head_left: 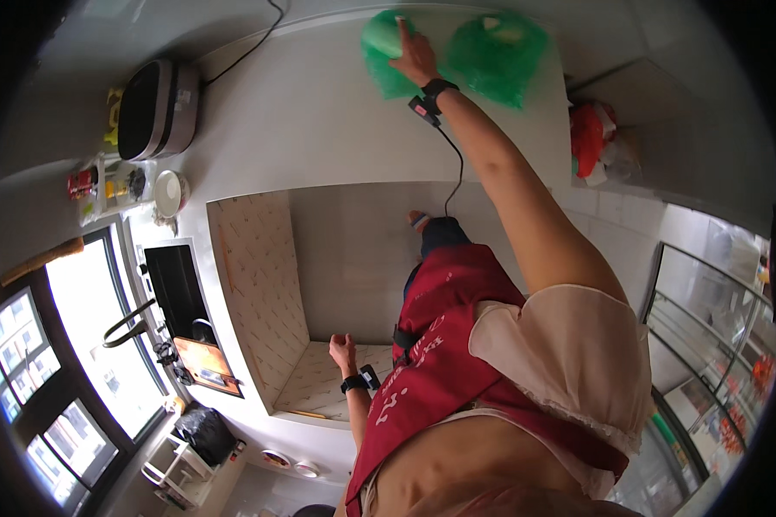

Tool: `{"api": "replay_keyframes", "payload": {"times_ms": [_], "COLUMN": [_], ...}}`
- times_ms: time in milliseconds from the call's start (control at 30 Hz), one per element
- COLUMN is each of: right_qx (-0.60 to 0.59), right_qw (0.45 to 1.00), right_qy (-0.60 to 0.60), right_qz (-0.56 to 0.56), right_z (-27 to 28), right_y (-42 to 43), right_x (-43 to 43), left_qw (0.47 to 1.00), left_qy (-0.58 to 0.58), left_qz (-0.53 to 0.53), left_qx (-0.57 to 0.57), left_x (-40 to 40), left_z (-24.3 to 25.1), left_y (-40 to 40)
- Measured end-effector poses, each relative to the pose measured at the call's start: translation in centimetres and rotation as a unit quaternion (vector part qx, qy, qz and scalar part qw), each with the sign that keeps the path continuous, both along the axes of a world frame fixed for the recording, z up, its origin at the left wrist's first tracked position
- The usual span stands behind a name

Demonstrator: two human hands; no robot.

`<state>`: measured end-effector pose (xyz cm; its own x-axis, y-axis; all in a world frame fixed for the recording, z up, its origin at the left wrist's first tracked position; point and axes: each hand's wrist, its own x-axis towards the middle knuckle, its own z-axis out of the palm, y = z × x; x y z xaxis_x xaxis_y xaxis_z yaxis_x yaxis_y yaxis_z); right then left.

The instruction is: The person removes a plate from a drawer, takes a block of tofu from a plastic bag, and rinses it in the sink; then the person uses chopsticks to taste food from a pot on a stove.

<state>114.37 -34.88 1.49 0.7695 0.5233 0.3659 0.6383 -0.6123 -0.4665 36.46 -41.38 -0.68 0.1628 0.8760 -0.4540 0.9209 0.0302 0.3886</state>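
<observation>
At the far edge of the white countertop [336, 129], my right hand [419, 58] is on a green plastic bag [380, 48]. Its thumb and forefinger spread over the bag, around a pale bulge inside; the other fingers are partly hidden. Just right of it lies a second green plastic bag [501, 61], with something pale showing at its top. My left hand [343, 352] hangs low beside my red apron [452, 310], fingers curled in and nothing visible in them. Black straps with small devices circle both wrists, and a cable runs from the right one.
A rounded countertop appliance [158, 110] with a cord stands on the left. Beyond the white bowl [170, 194] are a dark sink [176, 291], a faucet [129, 326] and a wooden cutting board [207, 365]. A black metal-framed rack [705, 323] stands on the right.
</observation>
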Motion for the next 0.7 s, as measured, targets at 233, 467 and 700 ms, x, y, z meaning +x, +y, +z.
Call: {"api": "replay_keyframes", "payload": {"times_ms": [233, 467, 700], "right_qx": [0.105, 0.171, 0.200], "right_qw": [0.990, 0.980, 0.958], "right_qy": [0.050, 0.094, 0.116], "right_qz": [0.075, 0.023, -0.171], "right_z": [6.1, 14.5, 11.6], "right_y": [-7.1, -27.0, -47.8], "right_x": [-8.1, -14.7, -14.6], "left_qw": [0.998, 0.989, 0.978], "left_qy": [-0.027, -0.029, 0.020], "left_qz": [-0.060, -0.140, -0.182], "left_qx": [-0.021, -0.040, -0.099], "left_x": [1.4, 4.1, 6.1], "left_z": [-1.3, -1.5, -3.2], "left_y": [0.2, -2.2, -7.5]}}
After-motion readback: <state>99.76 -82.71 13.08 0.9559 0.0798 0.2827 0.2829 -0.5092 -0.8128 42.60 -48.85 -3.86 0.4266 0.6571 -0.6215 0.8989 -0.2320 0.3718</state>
